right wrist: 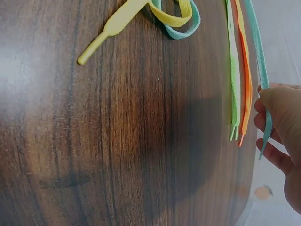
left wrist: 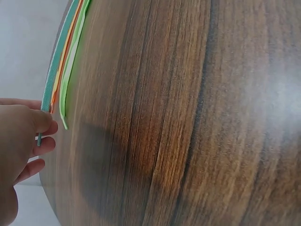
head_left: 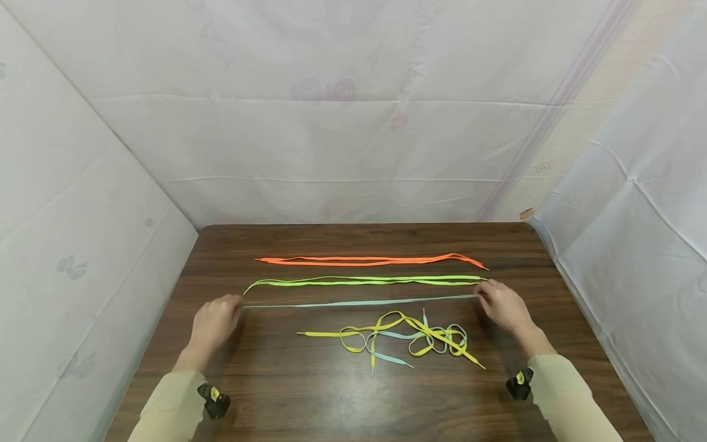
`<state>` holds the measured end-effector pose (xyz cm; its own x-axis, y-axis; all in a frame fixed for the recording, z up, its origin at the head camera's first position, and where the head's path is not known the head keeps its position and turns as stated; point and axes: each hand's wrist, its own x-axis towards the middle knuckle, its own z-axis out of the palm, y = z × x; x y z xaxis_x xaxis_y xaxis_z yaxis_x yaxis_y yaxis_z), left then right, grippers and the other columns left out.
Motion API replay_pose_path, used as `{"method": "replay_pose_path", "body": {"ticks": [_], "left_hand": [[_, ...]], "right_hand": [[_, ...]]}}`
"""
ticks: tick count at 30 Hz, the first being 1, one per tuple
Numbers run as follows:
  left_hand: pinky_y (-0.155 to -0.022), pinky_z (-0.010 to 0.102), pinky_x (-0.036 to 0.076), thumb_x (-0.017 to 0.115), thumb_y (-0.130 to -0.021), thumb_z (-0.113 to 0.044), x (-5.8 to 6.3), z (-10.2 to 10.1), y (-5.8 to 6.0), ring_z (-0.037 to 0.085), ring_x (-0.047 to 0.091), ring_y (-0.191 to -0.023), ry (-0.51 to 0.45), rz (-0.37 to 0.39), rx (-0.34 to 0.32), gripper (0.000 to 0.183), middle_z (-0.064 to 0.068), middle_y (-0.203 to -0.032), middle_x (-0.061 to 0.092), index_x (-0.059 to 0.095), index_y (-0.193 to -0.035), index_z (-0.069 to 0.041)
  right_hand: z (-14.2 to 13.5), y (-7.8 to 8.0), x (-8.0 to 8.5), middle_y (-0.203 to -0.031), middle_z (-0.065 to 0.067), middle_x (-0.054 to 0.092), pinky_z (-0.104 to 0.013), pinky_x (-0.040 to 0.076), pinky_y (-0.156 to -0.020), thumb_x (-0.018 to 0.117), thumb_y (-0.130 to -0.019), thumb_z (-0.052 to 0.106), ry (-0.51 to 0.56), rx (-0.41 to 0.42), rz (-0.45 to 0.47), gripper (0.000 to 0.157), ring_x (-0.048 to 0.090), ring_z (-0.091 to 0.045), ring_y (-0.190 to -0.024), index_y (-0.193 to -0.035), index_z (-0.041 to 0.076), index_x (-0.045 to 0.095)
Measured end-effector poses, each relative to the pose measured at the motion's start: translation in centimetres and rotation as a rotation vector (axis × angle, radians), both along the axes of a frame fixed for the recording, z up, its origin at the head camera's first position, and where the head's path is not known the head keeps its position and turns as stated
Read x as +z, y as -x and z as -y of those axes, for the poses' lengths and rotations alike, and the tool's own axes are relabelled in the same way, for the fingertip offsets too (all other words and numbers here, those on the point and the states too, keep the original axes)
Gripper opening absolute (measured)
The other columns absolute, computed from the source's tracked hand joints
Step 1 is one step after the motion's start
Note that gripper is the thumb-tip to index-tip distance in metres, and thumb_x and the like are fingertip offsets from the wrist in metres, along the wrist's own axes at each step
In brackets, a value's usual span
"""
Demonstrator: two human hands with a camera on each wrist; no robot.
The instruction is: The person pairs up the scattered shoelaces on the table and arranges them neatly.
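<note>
Orange lace, neon-green lace, pale teal lace, yellow-and-blue tangled laces; dark brown wood-grain tabletop; beige sleeves.

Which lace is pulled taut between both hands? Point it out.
The light blue lace, pinched at its ends by the left hand and right hand. The orange and green laces lie untouched behind it.

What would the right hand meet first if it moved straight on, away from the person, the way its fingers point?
Probably the green lace, whose right end lies just beyond the right hand pinching the light blue lace. The orange lace comes after. Depth is unclear.
</note>
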<state>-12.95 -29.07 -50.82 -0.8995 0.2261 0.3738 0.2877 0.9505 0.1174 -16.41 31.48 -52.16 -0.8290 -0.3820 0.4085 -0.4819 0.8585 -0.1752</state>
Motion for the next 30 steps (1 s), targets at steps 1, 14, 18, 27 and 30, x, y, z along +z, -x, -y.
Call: {"method": "replay_pose_path", "body": {"ticks": [1, 14, 18, 27, 30], "left_hand": [[-0.048, 0.038, 0.044, 0.065, -0.072, -0.001, -0.1, 0.0, 0.1, 0.024, 0.058, -0.055, -0.005, 0.004, 0.005, 0.007, 0.007, -0.069, 0.062, 0.063, -0.077, -0.005], [-0.048, 0.038, 0.043, 0.065, -0.071, -0.003, -0.6, 0.0, 1.8, 0.023, 0.057, -0.055, -0.034, 0.036, 0.028, 0.007, 0.006, -0.068, 0.062, 0.061, -0.075, -0.006], [-0.049, 0.039, 0.044, 0.065, -0.072, -0.005, -0.7, 0.0, 2.1, 0.024, 0.058, -0.058, -0.033, 0.087, 0.058, 0.006, 0.007, -0.071, 0.063, 0.061, -0.077, -0.007], [-0.051, 0.042, 0.044, 0.064, -0.075, -0.01, -1.3, -0.2, 2.6, 0.026, 0.058, -0.063, -0.049, 0.193, 0.123, 0.005, 0.006, -0.075, 0.06, 0.061, -0.079, -0.008], [-0.049, 0.042, 0.043, 0.065, -0.074, -0.011, -1.5, -0.4, 2.7, 0.027, 0.057, -0.062, -0.067, 0.195, 0.138, 0.006, 0.006, -0.077, 0.058, 0.061, -0.079, -0.009]], "right_hand": [[0.0, 0.1, 0.0, -0.072, -0.001, 0.056, -0.031, 0.041, -0.048, 0.068, -0.068, 0.002, -0.005, -0.006, -0.001, 0.016, 0.053, -0.015, -0.059, -0.08, 0.009, 0.06], [-0.4, 0.6, -0.3, -0.069, -0.001, 0.053, -0.031, 0.039, -0.047, 0.065, -0.071, 0.002, -0.014, -0.068, 0.061, 0.013, 0.049, -0.015, -0.056, -0.08, 0.009, 0.059], [-0.6, 0.7, -0.5, -0.071, -0.001, 0.053, -0.033, 0.04, -0.049, 0.065, -0.072, 0.002, -0.014, -0.107, 0.112, 0.012, 0.05, -0.016, -0.058, -0.081, 0.01, 0.059], [-1.1, 0.9, -0.9, -0.071, -0.003, 0.053, -0.031, 0.038, -0.048, 0.061, -0.075, 0.004, -0.015, -0.157, 0.191, 0.009, 0.046, -0.014, -0.056, -0.081, 0.009, 0.057], [-1.1, 1.0, -0.9, -0.07, -0.002, 0.051, -0.03, 0.036, -0.047, 0.06, -0.076, 0.005, -0.012, -0.173, 0.211, 0.008, 0.044, -0.013, -0.054, -0.081, 0.009, 0.056]]}}
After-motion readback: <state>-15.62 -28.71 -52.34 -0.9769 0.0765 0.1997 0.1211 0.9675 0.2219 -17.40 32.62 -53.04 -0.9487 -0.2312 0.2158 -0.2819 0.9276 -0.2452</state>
